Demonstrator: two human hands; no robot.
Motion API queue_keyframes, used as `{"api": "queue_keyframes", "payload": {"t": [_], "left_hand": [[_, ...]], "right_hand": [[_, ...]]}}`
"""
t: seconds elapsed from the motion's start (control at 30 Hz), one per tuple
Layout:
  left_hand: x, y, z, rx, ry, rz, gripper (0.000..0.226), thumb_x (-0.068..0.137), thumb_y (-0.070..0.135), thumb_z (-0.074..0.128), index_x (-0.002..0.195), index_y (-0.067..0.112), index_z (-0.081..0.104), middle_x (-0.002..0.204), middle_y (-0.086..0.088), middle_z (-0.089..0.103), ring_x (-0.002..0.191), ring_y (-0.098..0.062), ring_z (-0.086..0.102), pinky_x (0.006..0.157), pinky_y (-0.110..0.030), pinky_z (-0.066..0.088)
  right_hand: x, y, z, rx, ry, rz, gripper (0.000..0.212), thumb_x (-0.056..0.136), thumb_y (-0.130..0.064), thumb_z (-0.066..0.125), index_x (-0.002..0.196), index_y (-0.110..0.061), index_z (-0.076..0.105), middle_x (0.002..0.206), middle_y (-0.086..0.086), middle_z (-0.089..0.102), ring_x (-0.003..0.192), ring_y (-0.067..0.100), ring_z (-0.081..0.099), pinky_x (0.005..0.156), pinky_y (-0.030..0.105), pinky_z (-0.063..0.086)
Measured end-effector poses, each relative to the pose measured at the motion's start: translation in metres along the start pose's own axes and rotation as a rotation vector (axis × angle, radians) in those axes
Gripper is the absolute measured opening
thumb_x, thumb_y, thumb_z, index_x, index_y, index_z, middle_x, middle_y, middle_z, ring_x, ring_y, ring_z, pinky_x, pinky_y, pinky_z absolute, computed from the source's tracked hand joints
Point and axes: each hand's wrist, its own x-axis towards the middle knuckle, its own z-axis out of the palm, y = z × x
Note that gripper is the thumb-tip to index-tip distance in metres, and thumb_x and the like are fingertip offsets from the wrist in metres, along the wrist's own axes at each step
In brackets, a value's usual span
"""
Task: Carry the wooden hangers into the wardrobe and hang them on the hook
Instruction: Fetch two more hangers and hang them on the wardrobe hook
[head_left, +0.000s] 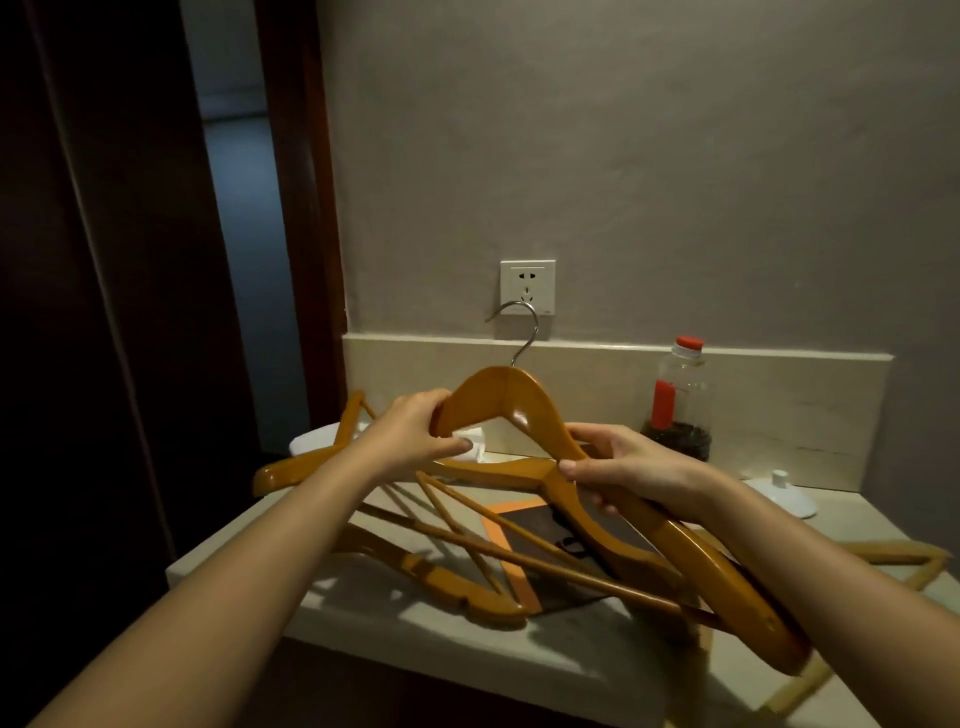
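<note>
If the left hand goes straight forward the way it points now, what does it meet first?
The left hand grips the top hanger; past that, probably the small white object just behind, though depth is unclear.

2 forearms show, the left forearm (270, 545) and the right forearm (810, 561), both slender, smooth and bare all the way to the frame's edge. Each narrows to a slim wrist and ends in a bare hand: the left grip (415, 431) and the right grip (628, 467). The fingers are long and thin. The left thumbnail (464, 444) and the right thumbnail (569, 467) are short and rounded. Dim light shades the arms' undersides.
</note>
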Motion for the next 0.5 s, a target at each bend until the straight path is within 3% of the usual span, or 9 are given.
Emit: {"api": "queue_keyframes", "payload": {"t": [0.13, 0.27, 0.4, 0.5], "left_hand": [[-0.01, -0.032, -0.022, -0.13, -0.183, -0.027, 0.012, 0.083, 0.028, 0.067, 0.092, 0.023, 0.062, 0.083, -0.001, 0.066, 0.076, -0.01, 0.067, 0.071, -0.027, 0.056], [-0.025, -0.055, -0.044, -0.165, -0.171, -0.053, 0.019, 0.085, 0.03, 0.064, 0.093, 0.013, 0.064, 0.072, 0.0, 0.061, 0.057, -0.004, 0.056, 0.054, -0.017, 0.045], [-0.039, -0.075, -0.064, -0.189, -0.073, -0.084, 0.019, 0.087, 0.029, 0.061, 0.086, 0.01, 0.062, 0.069, 0.0, 0.058, 0.063, -0.01, 0.055, 0.057, -0.021, 0.046], [-0.049, -0.095, -0.081, -0.22, 0.022, -0.121, 0.025, 0.087, 0.032, 0.06, 0.086, 0.007, 0.063, 0.072, -0.005, 0.058, 0.065, -0.013, 0.056, 0.058, -0.022, 0.045]], "right_hand": [[0.015, -0.011, 0.021, -0.097, -0.084, 0.019, 0.036, 0.091, -0.022, 0.055, 0.127, -0.025, 0.048, 0.09, 0.003, 0.06, 0.074, 0.012, 0.061, 0.068, 0.023, 0.053], [0.035, -0.026, 0.044, -0.218, -0.074, 0.013, 0.032, 0.092, -0.025, 0.053, 0.124, -0.031, 0.049, 0.097, 0.0, 0.064, 0.082, 0.012, 0.063, 0.073, 0.024, 0.054], [0.061, -0.047, 0.071, -0.402, 0.111, -0.047, 0.037, 0.092, -0.022, 0.054, 0.128, -0.026, 0.049, 0.093, -0.007, 0.064, 0.078, 0.006, 0.063, 0.068, 0.02, 0.053], [0.084, -0.065, 0.092, -0.619, 0.309, -0.104, 0.04, 0.09, -0.025, 0.056, 0.129, -0.022, 0.051, 0.102, -0.006, 0.065, 0.09, 0.01, 0.062, 0.085, 0.029, 0.054]]}}
